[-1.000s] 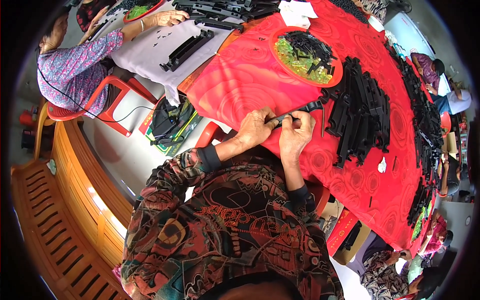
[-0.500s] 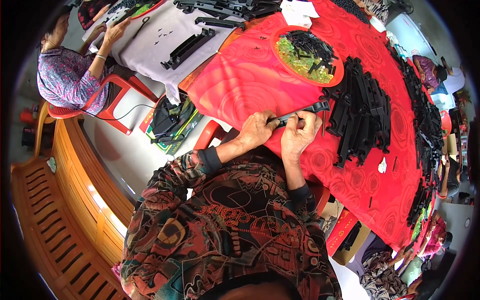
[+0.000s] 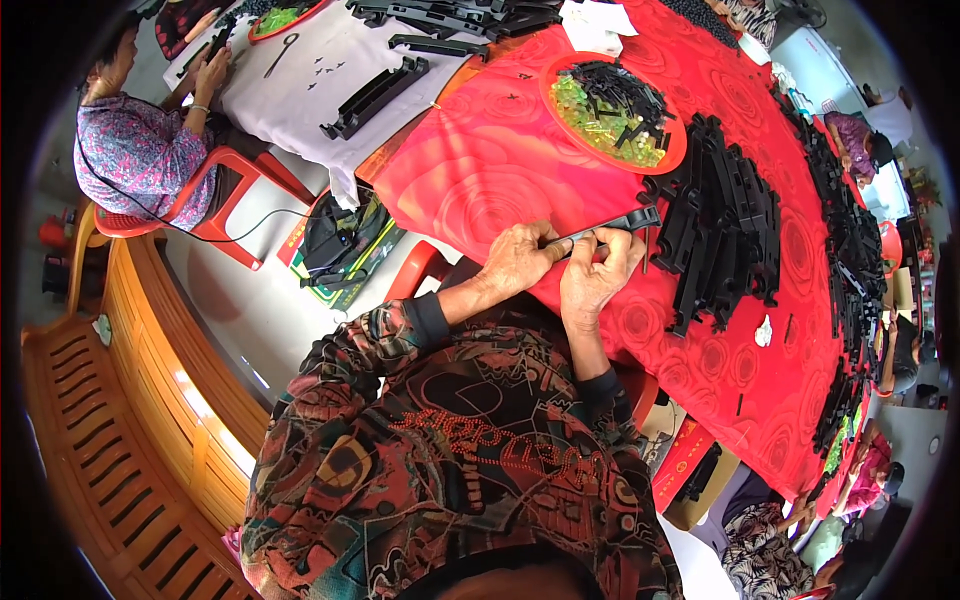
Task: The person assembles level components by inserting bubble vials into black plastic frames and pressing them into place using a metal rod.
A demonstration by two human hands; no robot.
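- Strip [image 3: 637, 218], black and slim, up in both hands at the near edge of the red cloth [image 3: 480, 190].
- Pinching narrowly about the near-left end with the left hand [image 3: 520, 258]; gripping close beside, partway along, with the right hand [image 3: 602, 268], thumb and fingers drawn together.
- Inside of the left pinch: hidden, cannot tell anything more.
- Long axis slanting, near left to far right, running out past the right hand toward the black pile [image 3: 725, 225].
- Nearer to that pile: the right hand. Touching or just apart at the tip? Too tight to call.
- Just right of the knuckles, thin rod [image 3: 647, 250]; farther off, orange tray [image 3: 679, 150].
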